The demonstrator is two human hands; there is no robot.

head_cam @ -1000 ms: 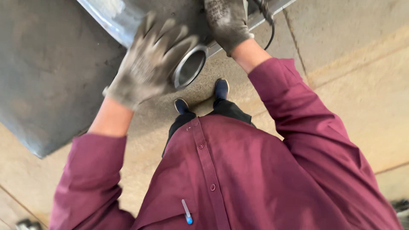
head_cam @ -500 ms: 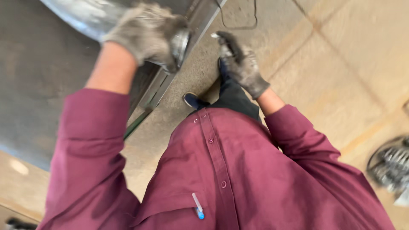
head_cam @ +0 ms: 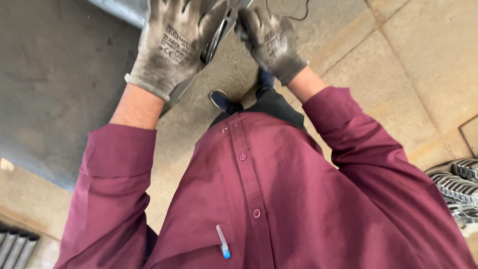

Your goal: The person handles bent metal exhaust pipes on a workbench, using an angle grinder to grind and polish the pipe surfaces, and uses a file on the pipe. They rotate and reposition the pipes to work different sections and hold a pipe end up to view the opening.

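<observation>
Both my hands wear dirty grey work gloves and are raised in front of me. My left hand (head_cam: 174, 45) lies over the open end of a shiny metal tube (head_cam: 115, 7), with its fingers wrapped around the round rim (head_cam: 217, 36). Just to the right of that rim, my right hand (head_cam: 271, 42) is curled shut on a small dark object (head_cam: 239, 31), most of it hidden by the glove. A thin black cable (head_cam: 291, 15) runs off behind that hand. The tube rests on a grey metal surface (head_cam: 50, 89).
I stand on a tan tiled floor (head_cam: 398, 65), with my dark shoes (head_cam: 224, 99) below the hands. A pile of shiny ribbed metal parts (head_cam: 458, 189) lies at the right edge. Several grey pipes (head_cam: 15, 244) lie at the bottom left. A pen (head_cam: 223, 241) sticks out of my shirt pocket.
My right hand dropped from the tube's far side, swung out right, then came back to the rim. My left hand stayed on the tube's end. The view shifted right.
</observation>
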